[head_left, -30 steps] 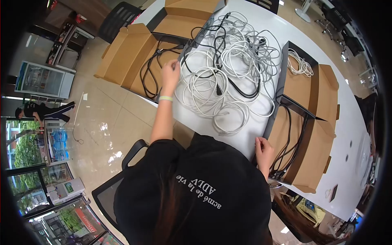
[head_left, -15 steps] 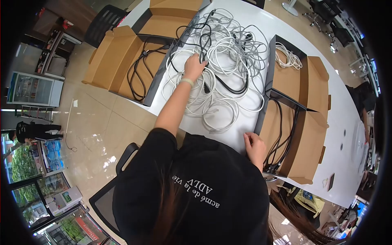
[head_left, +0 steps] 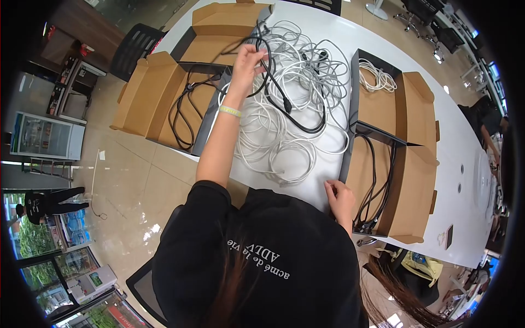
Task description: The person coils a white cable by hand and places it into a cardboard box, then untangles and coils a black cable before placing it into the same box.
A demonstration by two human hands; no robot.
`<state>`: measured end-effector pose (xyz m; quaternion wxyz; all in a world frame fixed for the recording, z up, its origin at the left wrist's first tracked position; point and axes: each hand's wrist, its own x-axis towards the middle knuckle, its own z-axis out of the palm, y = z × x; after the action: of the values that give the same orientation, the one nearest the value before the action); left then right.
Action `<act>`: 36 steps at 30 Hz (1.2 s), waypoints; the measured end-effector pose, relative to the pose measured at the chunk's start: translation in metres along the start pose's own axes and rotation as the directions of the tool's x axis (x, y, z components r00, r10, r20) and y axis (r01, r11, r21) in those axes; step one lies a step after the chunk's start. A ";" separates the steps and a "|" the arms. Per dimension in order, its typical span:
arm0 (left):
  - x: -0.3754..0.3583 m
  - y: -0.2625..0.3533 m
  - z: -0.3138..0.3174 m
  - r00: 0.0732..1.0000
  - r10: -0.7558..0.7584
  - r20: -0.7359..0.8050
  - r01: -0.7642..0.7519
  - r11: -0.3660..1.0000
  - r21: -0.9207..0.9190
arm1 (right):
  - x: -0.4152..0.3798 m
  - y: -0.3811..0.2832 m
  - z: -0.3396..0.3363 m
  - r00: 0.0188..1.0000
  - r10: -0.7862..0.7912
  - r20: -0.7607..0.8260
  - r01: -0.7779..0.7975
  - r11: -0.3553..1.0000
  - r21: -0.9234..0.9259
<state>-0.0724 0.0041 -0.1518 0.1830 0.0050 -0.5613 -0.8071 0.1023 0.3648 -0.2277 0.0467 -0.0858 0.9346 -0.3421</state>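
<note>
My left hand [head_left: 249,68] is closed on a black cable [head_left: 276,82] and holds part of it raised over the left side of the cable heap. A black plug [head_left: 287,104] hangs on that cable. White and grey cables [head_left: 292,158] lie tangled on the white table [head_left: 311,191]. At the table's near edge, beside the lower right box, rests my right hand [head_left: 341,199], its fingers curled with nothing visible in them.
Open cardboard boxes stand at both sides. The left box [head_left: 156,104] and lower right box [head_left: 407,191] hold black cables; the upper right box [head_left: 418,104] holds a white coil [head_left: 377,75]. Another box [head_left: 224,19] is at the upper left. People stand at far left and right.
My left hand has moved up and left, lifting the black cable from the heap. The plug has shifted with it. My right hand has stayed at the table's edge.
</note>
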 end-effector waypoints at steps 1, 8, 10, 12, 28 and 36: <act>-0.009 0.026 0.017 0.997 0.050 0.063 -0.051 0.999 0.018 | 0.002 0.001 0.000 1.000 0.000 -0.005 0.000 1.000 0.000; -0.121 0.057 0.114 0.747 -0.002 0.664 -0.143 0.976 0.163 | 0.024 -0.020 -0.023 0.982 -0.066 0.176 -0.145 0.327 0.934; -0.150 0.055 0.138 0.703 -0.205 0.681 0.108 0.977 0.183 | 0.034 -0.052 -0.036 0.983 -0.182 0.004 0.011 0.081 0.997; -0.174 0.026 0.144 0.615 -0.268 0.742 -0.023 0.934 0.357 | 0.042 -0.066 -0.062 0.967 -0.250 -0.055 0.044 -0.052 0.998; -0.216 -0.002 0.163 0.519 -0.390 0.761 0.082 0.909 0.410 | 0.037 -0.052 -0.123 0.849 -0.328 -0.415 0.442 0.008 0.897; -0.218 -0.018 0.163 0.621 -0.182 0.762 -0.439 0.724 0.531 | 0.033 -0.052 -0.123 0.870 -0.293 -0.395 0.429 0.060 0.901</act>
<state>0.0907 0.2229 -0.1510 -0.0283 -0.3188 -0.8341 -0.4492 0.0587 0.3971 -0.1008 -0.0463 -0.2468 0.4411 -0.8616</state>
